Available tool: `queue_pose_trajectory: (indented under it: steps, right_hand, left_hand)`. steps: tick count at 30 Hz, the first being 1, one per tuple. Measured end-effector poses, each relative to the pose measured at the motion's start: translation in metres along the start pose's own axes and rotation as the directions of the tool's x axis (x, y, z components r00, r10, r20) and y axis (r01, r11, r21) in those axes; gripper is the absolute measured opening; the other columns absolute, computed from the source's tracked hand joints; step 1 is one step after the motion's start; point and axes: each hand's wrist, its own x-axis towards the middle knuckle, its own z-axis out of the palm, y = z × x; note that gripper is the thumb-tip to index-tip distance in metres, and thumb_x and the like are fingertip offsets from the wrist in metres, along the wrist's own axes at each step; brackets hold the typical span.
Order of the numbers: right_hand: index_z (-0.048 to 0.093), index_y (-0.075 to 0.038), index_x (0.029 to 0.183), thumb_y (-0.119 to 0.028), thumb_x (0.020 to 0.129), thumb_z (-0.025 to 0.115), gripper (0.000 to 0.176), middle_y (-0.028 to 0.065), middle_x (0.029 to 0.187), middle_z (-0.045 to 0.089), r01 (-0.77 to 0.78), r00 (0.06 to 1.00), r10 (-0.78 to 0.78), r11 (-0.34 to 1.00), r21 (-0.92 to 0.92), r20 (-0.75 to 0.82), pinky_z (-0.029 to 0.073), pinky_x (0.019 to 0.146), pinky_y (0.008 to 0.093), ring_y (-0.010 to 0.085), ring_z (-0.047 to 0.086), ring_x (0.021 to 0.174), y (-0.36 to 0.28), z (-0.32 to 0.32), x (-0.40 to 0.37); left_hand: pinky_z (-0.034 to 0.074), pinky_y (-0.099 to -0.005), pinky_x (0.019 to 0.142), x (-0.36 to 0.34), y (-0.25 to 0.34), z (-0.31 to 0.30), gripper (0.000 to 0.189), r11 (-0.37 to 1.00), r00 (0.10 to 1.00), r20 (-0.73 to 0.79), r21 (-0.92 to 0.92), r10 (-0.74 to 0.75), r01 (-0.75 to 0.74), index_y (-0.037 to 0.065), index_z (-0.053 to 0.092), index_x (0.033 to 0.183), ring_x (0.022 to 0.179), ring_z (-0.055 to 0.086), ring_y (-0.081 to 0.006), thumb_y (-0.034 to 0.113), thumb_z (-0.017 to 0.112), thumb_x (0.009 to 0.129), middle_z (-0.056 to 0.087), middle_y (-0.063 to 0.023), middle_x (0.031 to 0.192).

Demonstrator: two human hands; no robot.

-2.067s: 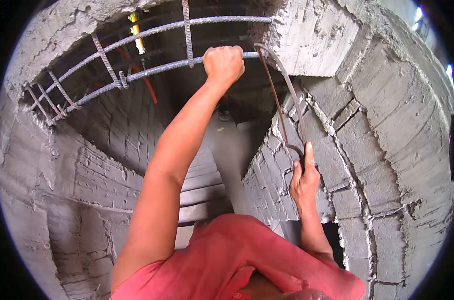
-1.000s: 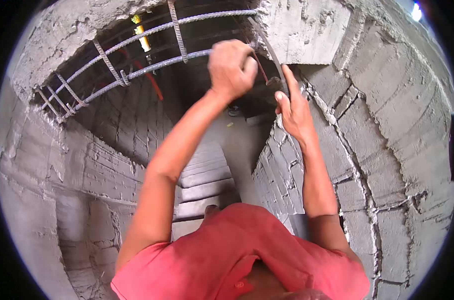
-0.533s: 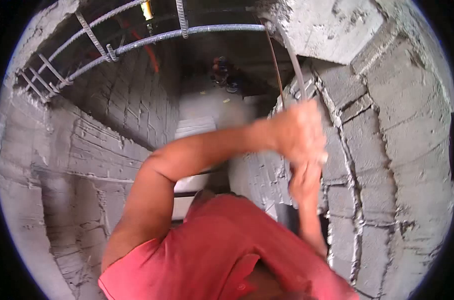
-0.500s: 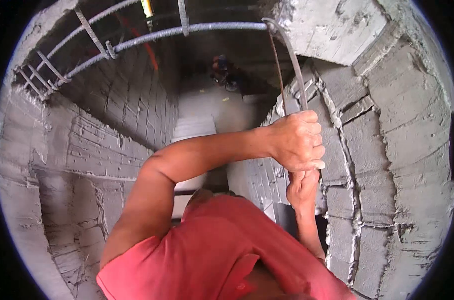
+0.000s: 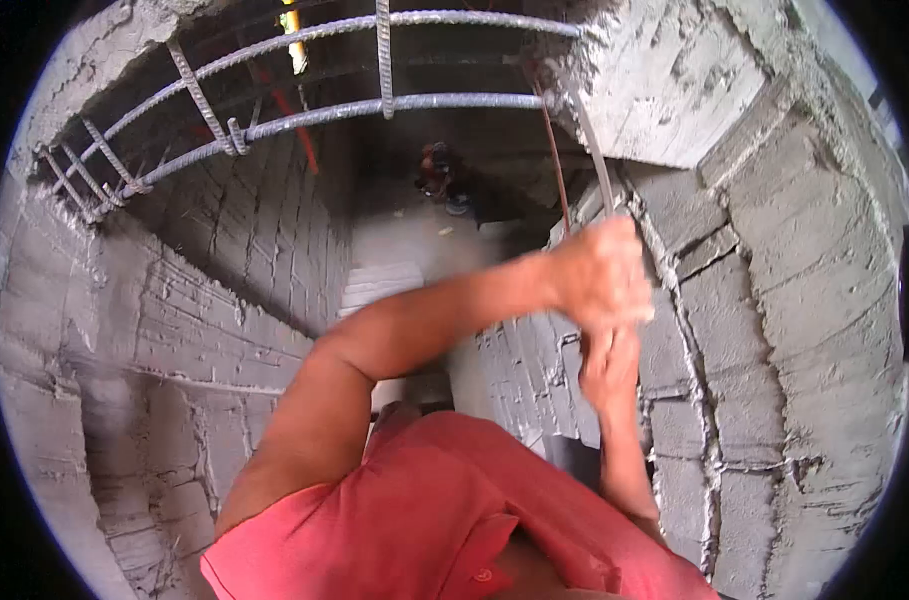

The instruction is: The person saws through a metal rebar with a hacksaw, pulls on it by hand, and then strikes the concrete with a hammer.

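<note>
A hacksaw (image 5: 596,155) extends up and away from my hands, its thin reddish-brown blade (image 5: 555,160) on the left of the bow. The blade crosses the lower steel rebar (image 5: 454,101) close to where the bar meets the concrete. My left hand (image 5: 606,272), slightly blurred, is closed in a fist at the near end of the saw. Directly below it, my right hand (image 5: 610,362) is closed too, its fingers pressed up under the left fist. The saw's handle is hidden inside my hands.
A second rebar (image 5: 274,45) with short crossbars runs above the first. Rough block walls (image 5: 734,340) stand close on the right and left (image 5: 184,290). Far below, a person (image 5: 437,172) is near the floor, beyond pale steps (image 5: 382,283). A yellow object (image 5: 293,35) hangs behind the bars.
The view has tilted, so bars and walls sit lower. My hands and the hacksaw have moved forward relative to the rebar, and the saw's far end now reaches past the lower bar.
</note>
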Motion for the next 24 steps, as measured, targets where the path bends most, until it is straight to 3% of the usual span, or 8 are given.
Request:
queue_pose_trajectory:
  steps: [3, 4, 7, 10, 12, 17, 18, 24]
  right_hand:
    - [0.063, 0.008, 0.110, -0.013, 0.102, 0.042, 0.031, 0.0350, 0.097, 0.064, -0.083, 0.997, 0.083, 0.996, 0.035, -0.009, 0.049, 0.078, 0.0529, 0.0567, 0.059, 0.091, -0.016, 0.004, 0.023]
    - [0.062, 0.009, 0.111, -0.013, 0.103, 0.045, 0.029, 0.0348, 0.096, 0.064, 0.191, 0.981, -0.195, 0.958, -0.213, 0.001, 0.049, 0.077, 0.0537, 0.0568, 0.060, 0.090, -0.003, 0.014, 0.058]
    - [0.061, 0.010, 0.112, -0.016, 0.103, 0.046, 0.031, 0.0367, 0.098, 0.063, 0.033, 0.995, -0.027, 0.998, 0.058, -0.099, 0.049, 0.076, 0.0541, 0.0568, 0.060, 0.090, -0.023, 0.020, 0.100]
    - [0.061, 0.009, 0.113, -0.017, 0.103, 0.045, 0.032, 0.0349, 0.094, 0.065, -0.058, 0.996, 0.069, 0.984, -0.166, 0.063, 0.049, 0.076, 0.0556, 0.0555, 0.061, 0.089, -0.006, 0.005, 0.042]
    - [0.063, 0.009, 0.109, -0.015, 0.103, 0.044, 0.032, 0.0323, 0.092, 0.067, 0.118, 0.986, -0.129, 0.987, -0.111, -0.104, 0.049, 0.077, 0.0562, 0.0521, 0.065, 0.087, 0.020, 0.011, -0.022]
    - [0.062, 0.009, 0.100, -0.016, 0.104, 0.043, 0.032, 0.0320, 0.090, 0.064, 0.024, 0.999, -0.012, 0.970, -0.240, 0.050, 0.048, 0.073, 0.0508, 0.0526, 0.061, 0.084, 0.029, 0.034, 0.045]
    - [0.061, 0.009, 0.099, -0.015, 0.104, 0.042, 0.031, 0.0328, 0.090, 0.063, 0.023, 0.998, -0.029, 0.994, -0.106, -0.048, 0.047, 0.074, 0.0524, 0.0542, 0.059, 0.086, 0.009, 0.035, 0.072]
    - [0.064, 0.009, 0.099, -0.013, 0.100, 0.050, 0.026, 0.0366, 0.092, 0.064, 0.079, 0.990, -0.080, 0.997, -0.015, -0.112, 0.048, 0.072, 0.0549, 0.0551, 0.063, 0.089, 0.005, 0.016, -0.011]
  left_hand:
    - [0.035, -0.0400, 0.054, 0.005, -0.019, -0.013, 0.041, 1.000, 1.000, 0.013, -0.003, 0.004, -0.004, 0.018, 0.041, 0.055, 0.055, 0.046, -0.0210, 0.038, 0.069, 0.078, 0.038, 0.0014, 0.056]
    - [0.036, -0.0403, 0.056, 0.009, -0.053, -0.027, 0.038, 0.995, 0.996, 0.059, 0.069, 0.072, -0.076, 0.020, 0.044, 0.056, 0.055, 0.049, -0.0207, 0.041, 0.067, 0.076, 0.040, 0.0013, 0.055]
    - [0.038, -0.0408, 0.056, 0.007, -0.093, -0.028, 0.036, 0.983, 0.994, 0.082, 0.165, 0.069, -0.082, 0.021, 0.046, 0.058, 0.056, 0.052, -0.0202, 0.047, 0.064, 0.074, 0.042, 0.0016, 0.055]
    - [0.037, -0.0394, 0.056, 0.003, -0.043, -0.017, 0.035, 0.999, 0.998, 0.046, -0.001, 0.050, -0.050, 0.021, 0.043, 0.058, 0.055, 0.049, -0.0195, 0.048, 0.062, 0.070, 0.039, 0.0030, 0.056]
    - [0.037, -0.0389, 0.055, -0.014, 0.023, 0.017, 0.036, 0.999, 0.999, -0.030, -0.041, -0.031, 0.029, 0.022, 0.039, 0.058, 0.054, 0.044, -0.0191, 0.048, 0.061, 0.067, 0.038, 0.0031, 0.056]
    - [0.039, -0.0384, 0.059, -0.009, -0.051, -0.017, 0.035, 0.994, 0.991, 0.069, 0.016, 0.111, -0.112, 0.021, 0.041, 0.057, 0.057, 0.047, -0.0192, 0.044, 0.064, 0.070, 0.040, 0.0023, 0.056]
    - [0.038, -0.0390, 0.058, -0.001, -0.071, -0.019, 0.037, 0.989, 0.991, 0.067, 0.081, 0.117, -0.122, 0.020, 0.041, 0.057, 0.056, 0.047, -0.0196, 0.044, 0.065, 0.070, 0.041, 0.0018, 0.056]
    - [0.038, -0.0403, 0.056, -0.016, 0.021, 0.003, 0.039, 0.999, 0.998, 0.062, -0.049, -0.017, 0.020, 0.020, 0.042, 0.054, 0.054, 0.048, -0.0197, 0.040, 0.070, 0.071, 0.042, 0.0010, 0.054]
